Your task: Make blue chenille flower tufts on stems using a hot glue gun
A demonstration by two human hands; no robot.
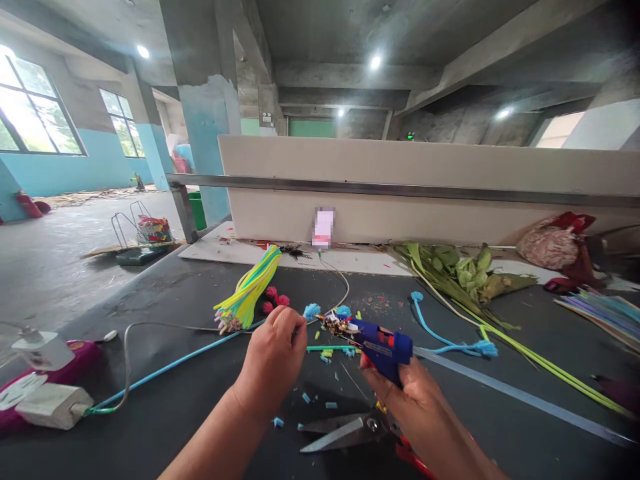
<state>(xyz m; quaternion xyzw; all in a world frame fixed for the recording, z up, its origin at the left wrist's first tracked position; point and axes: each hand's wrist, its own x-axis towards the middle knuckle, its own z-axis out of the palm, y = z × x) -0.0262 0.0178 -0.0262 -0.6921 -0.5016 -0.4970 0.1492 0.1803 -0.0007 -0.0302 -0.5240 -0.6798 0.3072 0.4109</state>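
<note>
My left hand [274, 357] is closed in a pinch around a blue pipe cleaner [190, 355], whose long stem runs back to the lower left. A fluffy blue tuft [312, 311] shows just past its fingertips. My right hand [413, 393] grips a dark blue hot glue gun [383, 345], its crusted nozzle pointing left, close to the tuft. From the gun's rear, a long clear glue stick [520, 393] stretches to the lower right. Under the right hand lie open scissors [345, 430] with red handles, partly covered by that hand.
A yellow-green pipe cleaner bundle [253, 287] and dark pink pompoms [275, 300] lie behind my left hand. Cut blue bits litter the dark table [200, 420]. Green leaves [460, 270] and a blue stem [427, 327] are at right. White plugs [55, 407] sit at left.
</note>
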